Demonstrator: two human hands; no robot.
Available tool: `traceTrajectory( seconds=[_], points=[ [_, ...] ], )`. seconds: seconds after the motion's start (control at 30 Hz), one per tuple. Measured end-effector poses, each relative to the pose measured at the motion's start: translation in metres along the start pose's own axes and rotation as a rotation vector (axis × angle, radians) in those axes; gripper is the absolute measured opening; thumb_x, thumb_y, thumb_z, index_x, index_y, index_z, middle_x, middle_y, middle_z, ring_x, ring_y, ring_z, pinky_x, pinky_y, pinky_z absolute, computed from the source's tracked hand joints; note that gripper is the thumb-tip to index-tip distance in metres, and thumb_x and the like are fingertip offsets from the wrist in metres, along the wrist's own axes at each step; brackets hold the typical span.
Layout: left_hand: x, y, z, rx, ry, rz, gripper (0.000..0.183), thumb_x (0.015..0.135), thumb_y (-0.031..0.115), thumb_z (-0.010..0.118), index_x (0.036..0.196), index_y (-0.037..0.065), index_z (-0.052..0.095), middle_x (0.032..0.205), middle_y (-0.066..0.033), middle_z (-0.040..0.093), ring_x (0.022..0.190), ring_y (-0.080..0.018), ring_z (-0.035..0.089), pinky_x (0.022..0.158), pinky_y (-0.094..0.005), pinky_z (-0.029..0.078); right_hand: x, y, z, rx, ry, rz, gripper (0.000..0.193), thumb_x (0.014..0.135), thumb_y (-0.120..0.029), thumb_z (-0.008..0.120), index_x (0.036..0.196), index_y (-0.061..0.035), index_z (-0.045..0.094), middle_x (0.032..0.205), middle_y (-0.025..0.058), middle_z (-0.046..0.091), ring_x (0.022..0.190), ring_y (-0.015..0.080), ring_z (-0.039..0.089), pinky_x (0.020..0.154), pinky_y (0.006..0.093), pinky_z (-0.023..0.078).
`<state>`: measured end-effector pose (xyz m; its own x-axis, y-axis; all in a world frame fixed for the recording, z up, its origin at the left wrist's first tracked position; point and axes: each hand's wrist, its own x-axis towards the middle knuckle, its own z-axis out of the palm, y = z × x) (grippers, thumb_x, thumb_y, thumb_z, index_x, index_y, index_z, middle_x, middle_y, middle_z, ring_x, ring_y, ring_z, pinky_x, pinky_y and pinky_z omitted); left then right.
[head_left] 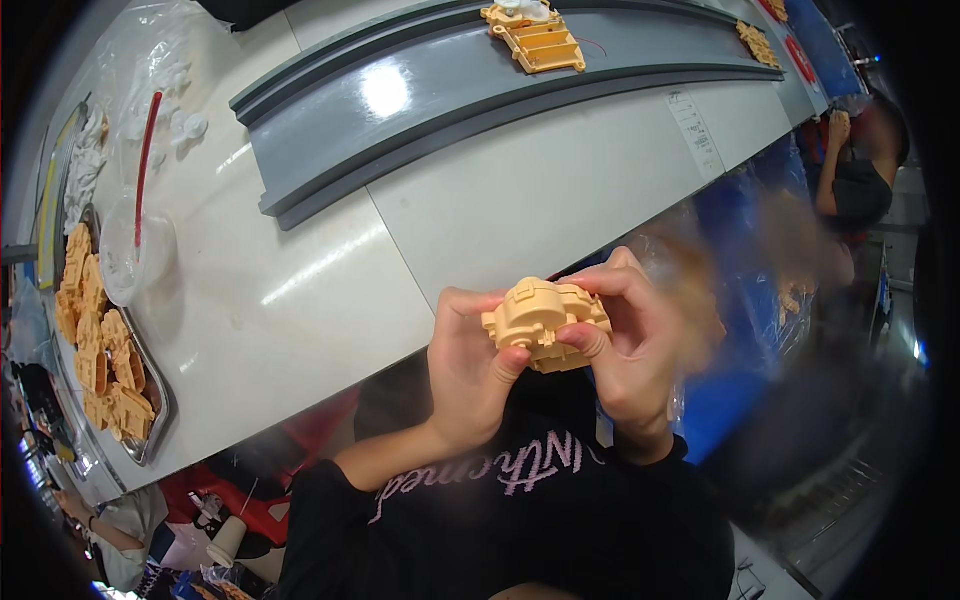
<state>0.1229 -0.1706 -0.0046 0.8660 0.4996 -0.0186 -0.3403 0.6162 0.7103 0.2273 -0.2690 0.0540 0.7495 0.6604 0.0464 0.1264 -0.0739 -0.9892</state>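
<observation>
I hold the tan housing [545, 322] in both hands, in front of my chest, just off the near edge of the worktop [300, 300]. My left hand [470, 365] grips its left side, thumb pressed on the front; the right hand [635, 345] wraps the top and right side, its fingers [590, 340] closed on the part. To do this well, I judge I should keep the thumbs square on the seam and press evenly, so the halves seat without twisting. More tan parts wait in the tray [155, 440] at far left.
</observation>
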Motion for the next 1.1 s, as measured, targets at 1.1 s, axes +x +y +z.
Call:
traceTrajectory(
  seconds=[1.1],
  points=[
    [0.025,0.052,-0.018,0.03,0.069,-0.058,0.074,0.08,-0.004,0.067,0.139,0.006,0.022,0.131,-0.0166,0.041,0.125,-0.026,0.043,0.101,-0.0385,0.043,0.018,0.025,0.011,0.347,-0.174,0.267,0.042,0.093,-0.022,0.059,0.121,0.0069,0.049,0.106,0.0129,0.061,0.087,0.0163,0.061,0.07,0.0267,0.051]
  ],
)
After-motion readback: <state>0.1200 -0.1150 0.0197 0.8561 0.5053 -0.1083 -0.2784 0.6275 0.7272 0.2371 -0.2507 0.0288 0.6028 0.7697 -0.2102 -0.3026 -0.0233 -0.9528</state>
